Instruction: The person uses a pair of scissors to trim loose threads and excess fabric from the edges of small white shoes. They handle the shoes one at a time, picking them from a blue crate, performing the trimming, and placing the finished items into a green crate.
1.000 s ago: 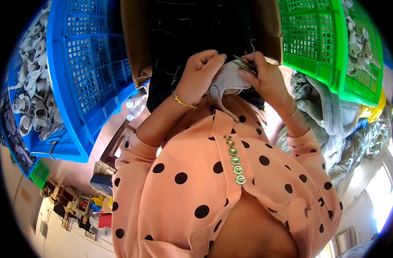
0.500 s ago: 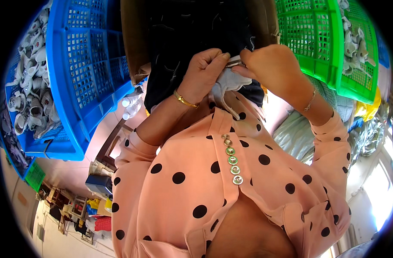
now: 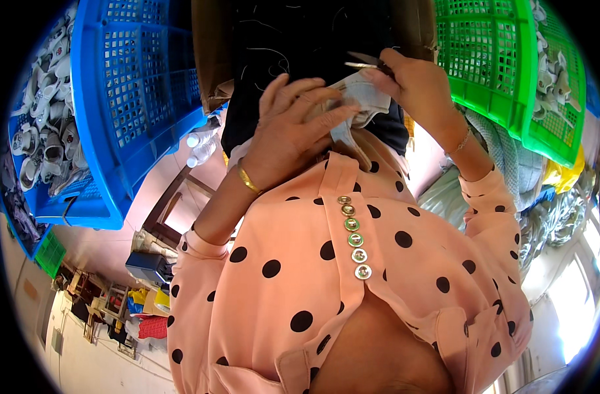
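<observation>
My right hand (image 3: pixel 421 88) is closed around small scissors (image 3: pixel 360 64), whose two blades stand apart and point left. Under its thumb is the edge of a pale grey-white fabric piece (image 3: pixel 371 96), which looks like a shoe upper with a strap hanging toward my shirt. My left hand (image 3: pixel 290 131) lies against the left side of this piece, its fingers stretched out and spread. Below both hands is the black cloth (image 3: pixel 280 39) over my lap, scattered with loose thread ends.
At the left stands a blue plastic crate (image 3: pixel 132 98), with many pale shoe uppers (image 3: pixel 50 125) beside it in another blue crate. A green crate (image 3: pixel 487 72) at the right has more uppers behind it. Cardboard (image 3: pixel 212 59) flanks my lap. Bottles (image 3: pixel 201 148) stand at the left.
My left hand has let go of its pinch and spread its fingers, moving slightly left and down. The right hand has risen a little, and the scissor blades now show apart.
</observation>
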A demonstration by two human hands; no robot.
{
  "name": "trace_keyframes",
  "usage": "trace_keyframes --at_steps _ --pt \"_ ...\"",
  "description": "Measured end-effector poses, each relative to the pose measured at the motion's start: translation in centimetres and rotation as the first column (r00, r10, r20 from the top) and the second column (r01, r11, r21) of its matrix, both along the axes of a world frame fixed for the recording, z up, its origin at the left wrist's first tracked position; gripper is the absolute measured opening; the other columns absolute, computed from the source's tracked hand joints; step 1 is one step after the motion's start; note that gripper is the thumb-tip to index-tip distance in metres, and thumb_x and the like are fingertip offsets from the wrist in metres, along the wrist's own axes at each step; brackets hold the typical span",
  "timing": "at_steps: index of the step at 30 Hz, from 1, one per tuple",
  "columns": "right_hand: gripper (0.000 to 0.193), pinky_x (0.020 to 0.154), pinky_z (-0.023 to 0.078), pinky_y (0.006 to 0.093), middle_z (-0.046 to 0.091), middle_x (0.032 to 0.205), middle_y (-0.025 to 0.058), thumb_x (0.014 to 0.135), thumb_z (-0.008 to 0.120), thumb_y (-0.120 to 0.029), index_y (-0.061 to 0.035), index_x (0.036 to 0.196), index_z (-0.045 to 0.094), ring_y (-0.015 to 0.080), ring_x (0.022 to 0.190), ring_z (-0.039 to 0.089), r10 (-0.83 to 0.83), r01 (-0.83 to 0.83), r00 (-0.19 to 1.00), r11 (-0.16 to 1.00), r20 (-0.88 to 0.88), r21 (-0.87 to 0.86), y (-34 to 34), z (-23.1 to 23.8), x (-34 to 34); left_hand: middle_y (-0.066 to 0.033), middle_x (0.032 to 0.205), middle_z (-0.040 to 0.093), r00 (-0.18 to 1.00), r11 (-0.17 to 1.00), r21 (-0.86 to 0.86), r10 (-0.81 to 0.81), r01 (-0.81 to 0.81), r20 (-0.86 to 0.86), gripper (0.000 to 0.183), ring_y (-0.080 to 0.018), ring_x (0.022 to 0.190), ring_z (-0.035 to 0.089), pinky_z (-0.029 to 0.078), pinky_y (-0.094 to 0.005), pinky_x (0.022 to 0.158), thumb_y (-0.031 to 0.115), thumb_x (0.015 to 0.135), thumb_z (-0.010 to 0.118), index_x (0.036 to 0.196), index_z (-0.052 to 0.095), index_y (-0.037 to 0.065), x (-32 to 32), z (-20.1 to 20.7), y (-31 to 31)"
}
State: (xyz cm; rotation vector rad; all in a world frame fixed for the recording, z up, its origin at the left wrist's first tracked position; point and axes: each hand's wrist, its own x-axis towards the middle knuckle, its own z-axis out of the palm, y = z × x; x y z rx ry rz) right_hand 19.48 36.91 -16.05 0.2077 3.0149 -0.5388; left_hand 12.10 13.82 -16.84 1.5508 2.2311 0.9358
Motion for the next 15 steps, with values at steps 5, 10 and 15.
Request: trace_keyframes --at_steps 5,10,15 --pt "0.037 0.051 0.040 0.0267 0.051 0.058 0.0042 0.090 0.063 -0.037 0.0000 0.086 0.058 0.0115 0.053 0.049 -0.314 0.206 0.949 0.694 -0.033 -0.690 0.0 0.7 2.9 -0.0028 0.116 0.060 0.997 0.964 0.258 -0.053 0.067 -0.058 0.049 -0.0240 0.105 0.056 0.044 -0.0368 0.092 0.012 0.067 0.077 0.113 0.068 0.024 -0.4 -0.8 1.1" --pt "0.043 0.053 0.038 0.0221 0.047 0.061 -0.0015 0.079 0.073 -0.038 0.0013 0.088 0.058 0.0053 0.059 0.044 -0.181 0.385 0.920 0.587 0.348 -0.712 -2.0 4.4 6.8 -0.0060 0.108 0.059 0.985 0.948 0.283 -0.115 0.149 -0.132 0.047 -0.0234 0.089 0.060 0.050 -0.0305 0.071 0.008 0.063 0.073 0.109 0.068 0.017 -0.9 -0.9 3.0" --pt "0.035 0.054 0.040 0.0209 0.050 0.065 -0.0008 0.076 0.076 -0.024 0.0019 0.093 0.059 0.0042 0.059 0.045 -0.304 0.351 0.927 0.495 0.220 -0.795 -5.3 5.5 6.0 -0.0063 0.102 0.057 0.960 0.951 0.284 -0.037 0.119 -0.277 0.041 -0.0228 0.084 0.060 0.051 -0.0293 0.065 0.005 0.065 0.070 0.105 0.063 0.008 -1.4 0.6 4.9"
